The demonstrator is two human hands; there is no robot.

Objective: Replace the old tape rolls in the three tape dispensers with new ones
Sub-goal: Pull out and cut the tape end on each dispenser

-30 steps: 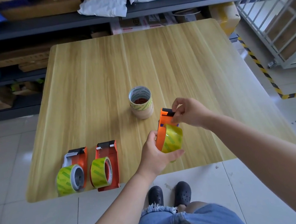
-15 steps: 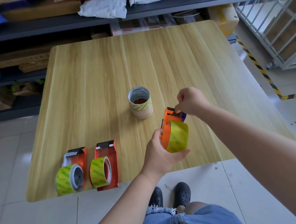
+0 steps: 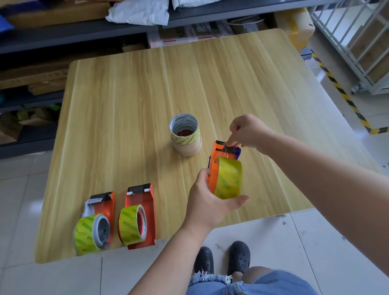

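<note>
My left hand (image 3: 209,200) grips an orange tape dispenser (image 3: 214,166) loaded with a full yellow-green tape roll (image 3: 230,179), held above the table's near right part. At the dispenser's top end, my right hand (image 3: 246,130) pinches the tape by the cutter. Two more orange dispensers lie at the near left edge: one with a grey hub (image 3: 100,216) and one (image 3: 140,212) beside it, each carrying a green roll. Mid-table stands a stack of used tape cores (image 3: 185,136).
The wooden table (image 3: 136,93) has its near edge just past the two lying dispensers. Dark shelves (image 3: 35,39) with cardboard boxes and white bags run behind it. A metal cage cart (image 3: 368,35) and hazard-striped floor tape stand to the right.
Both hands have lifted the held dispenser slightly up and to the right. My right hand's fingers have shifted onto the tape at the cutter end. The other dispensers and the cores have not moved.
</note>
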